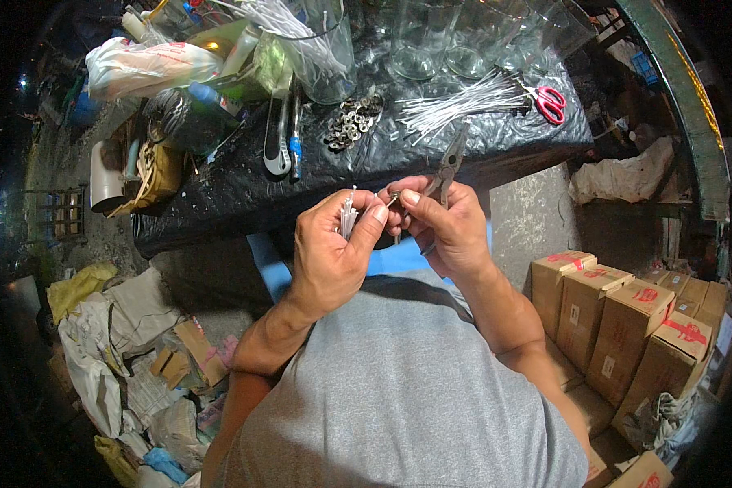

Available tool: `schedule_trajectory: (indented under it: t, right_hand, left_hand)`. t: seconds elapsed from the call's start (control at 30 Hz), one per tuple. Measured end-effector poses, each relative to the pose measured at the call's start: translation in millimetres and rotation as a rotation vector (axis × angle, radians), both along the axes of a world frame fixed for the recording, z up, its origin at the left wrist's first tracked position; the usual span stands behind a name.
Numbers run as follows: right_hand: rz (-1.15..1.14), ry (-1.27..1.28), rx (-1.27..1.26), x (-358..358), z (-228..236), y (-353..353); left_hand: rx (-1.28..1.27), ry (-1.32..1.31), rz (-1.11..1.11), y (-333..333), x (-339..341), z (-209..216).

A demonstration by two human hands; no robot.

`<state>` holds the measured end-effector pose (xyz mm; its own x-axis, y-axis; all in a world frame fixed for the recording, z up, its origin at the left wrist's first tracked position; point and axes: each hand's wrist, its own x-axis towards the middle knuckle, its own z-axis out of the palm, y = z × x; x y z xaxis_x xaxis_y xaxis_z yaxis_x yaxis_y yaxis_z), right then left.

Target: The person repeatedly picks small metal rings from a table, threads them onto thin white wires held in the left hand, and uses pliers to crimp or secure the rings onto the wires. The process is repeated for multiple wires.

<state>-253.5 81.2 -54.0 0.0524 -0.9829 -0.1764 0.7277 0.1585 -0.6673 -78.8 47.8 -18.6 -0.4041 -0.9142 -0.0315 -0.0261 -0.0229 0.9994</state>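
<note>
My left hand [325,248] is closed round a small bunch of thin white wicks [347,221], their ends sticking up between thumb and fingers. Its thumb and fingertips meet those of my right hand [457,236] at a small metal piece [394,198], largely hidden by the fingers. Pliers [450,163] rest in my right hand, jaws pointing up and away, while its thumb and forefinger pinch at the small piece. Just beyond, on the black-covered table [325,183], lie a heap of small metal discs [353,124] and a spread of white wicks [464,104].
Red-handled scissors [550,106] lie beside the spread wicks. Clear glasses [415,61] stand at the back, one holding more wicks. A silver-edged tool [277,159] and a blue pen-like item [295,153] lie left. Cardboard boxes [581,305] stand right; crumpled sacks [93,350] lie left.
</note>
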Motion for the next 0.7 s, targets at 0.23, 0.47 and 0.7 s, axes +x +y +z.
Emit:
schedule_trajectory:
  t: [0.23,0.47,0.7]
  right_hand:
    - [-0.102,0.241,-0.102,5.7,-6.1,4.2]
    - [-0.209,0.448,-0.208,11.9,-8.8,8.6]
    - [-0.145,0.343,-0.124,10.9,-9.1,8.5]
  left_hand:
    - [-0.034,-0.136,0.062,2.3,2.8,-0.5]
    - [-0.080,-0.146,0.081,3.2,0.4,-0.9]
    - [-0.073,-0.188,0.052,2.8,1.7,0.0]
